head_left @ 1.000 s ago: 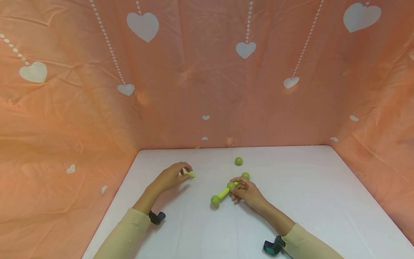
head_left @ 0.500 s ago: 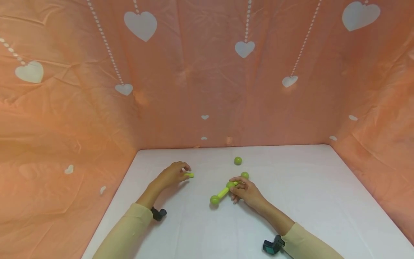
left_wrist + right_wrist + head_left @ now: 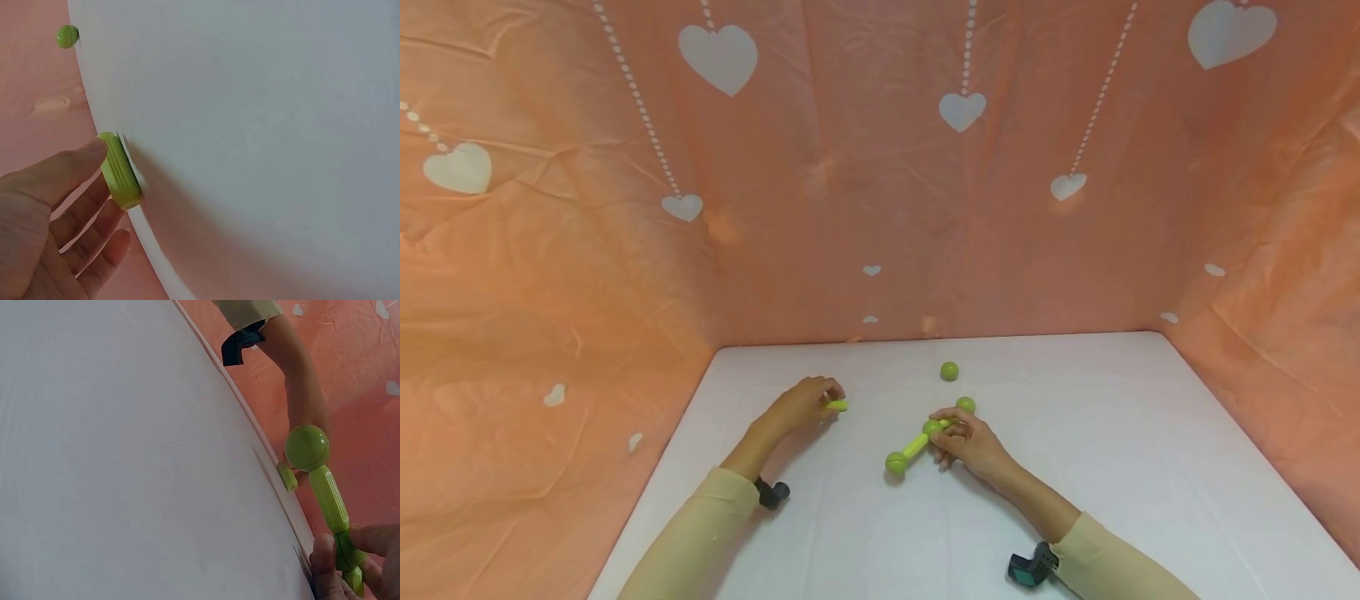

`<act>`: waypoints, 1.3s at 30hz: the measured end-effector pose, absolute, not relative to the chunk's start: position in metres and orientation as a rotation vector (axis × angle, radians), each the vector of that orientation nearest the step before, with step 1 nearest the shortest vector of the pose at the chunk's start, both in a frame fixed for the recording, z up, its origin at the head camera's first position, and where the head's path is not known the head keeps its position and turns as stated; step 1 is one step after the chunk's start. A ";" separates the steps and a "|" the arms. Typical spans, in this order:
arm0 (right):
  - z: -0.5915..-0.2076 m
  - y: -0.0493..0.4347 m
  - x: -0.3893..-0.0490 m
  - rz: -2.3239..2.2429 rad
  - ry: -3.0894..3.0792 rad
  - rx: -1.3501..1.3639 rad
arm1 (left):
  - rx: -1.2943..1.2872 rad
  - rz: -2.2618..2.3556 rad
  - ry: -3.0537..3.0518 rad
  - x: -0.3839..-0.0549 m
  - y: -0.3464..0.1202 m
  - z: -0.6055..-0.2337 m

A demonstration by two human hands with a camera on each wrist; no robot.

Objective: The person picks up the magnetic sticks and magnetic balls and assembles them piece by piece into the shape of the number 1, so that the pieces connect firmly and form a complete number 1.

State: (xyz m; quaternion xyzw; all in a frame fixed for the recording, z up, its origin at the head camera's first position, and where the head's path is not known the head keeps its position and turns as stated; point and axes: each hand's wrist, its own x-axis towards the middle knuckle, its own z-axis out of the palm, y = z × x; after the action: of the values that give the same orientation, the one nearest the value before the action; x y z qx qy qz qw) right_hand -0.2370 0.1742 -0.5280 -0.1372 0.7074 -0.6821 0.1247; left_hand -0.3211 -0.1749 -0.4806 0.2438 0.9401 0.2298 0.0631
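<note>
In the head view, my left hand (image 3: 805,403) holds a short yellow-green rod (image 3: 837,406) over the left part of the white table. Up close in the left wrist view, the thumb presses on the grooved rod (image 3: 120,172), with the fingers behind it. My right hand (image 3: 977,448) grips a ball-and-rod stick (image 3: 916,447), made of green balls joined by yellow-green rods, by its middle ball. One end ball points toward the front left, and the other shows past the fingers. The right wrist view shows thumb and fingers round the middle of the stick (image 3: 329,499).
A loose green ball (image 3: 950,372) lies on the white table (image 3: 1097,433) beyond the right hand. Orange cloth (image 3: 820,208) with white hearts rises behind and along both sides. Each wrist wears a dark camera on a strap, such as the right wrist camera (image 3: 1032,567).
The left fingers have come down closer round the short rod, which has turned slightly. The right hand and its stick stay nearly still. The whole head view has shifted a little.
</note>
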 end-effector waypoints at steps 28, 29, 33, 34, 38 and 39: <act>-0.528 0.172 -0.236 -1.981 2.075 -0.386 | 0.693 0.580 2.920 -0.319 -0.167 -0.485; -0.528 0.172 -0.235 -1.983 2.075 -0.387 | 0.690 0.583 2.918 -0.319 -0.167 -0.486; -0.528 0.172 -0.236 -1.991 2.071 -0.393 | 0.673 0.607 2.911 -0.319 -0.167 -0.486; -0.528 0.172 -0.236 -1.993 2.070 -0.393 | 0.669 0.617 2.907 -0.319 -0.167 -0.486; -0.528 0.172 -0.236 -1.995 2.068 -0.389 | 0.655 0.654 2.892 -0.318 -0.166 -0.486; -0.528 0.172 -0.236 -1.996 2.067 -0.389 | 0.654 0.663 2.891 -0.318 -0.166 -0.487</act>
State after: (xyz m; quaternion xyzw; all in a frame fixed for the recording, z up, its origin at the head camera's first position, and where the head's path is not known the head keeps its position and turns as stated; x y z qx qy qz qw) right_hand -0.2361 0.1718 -0.5279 -0.1332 0.7077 -0.6833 0.1208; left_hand -0.3180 -0.1661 -0.4866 0.2151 0.9506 0.2179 0.0519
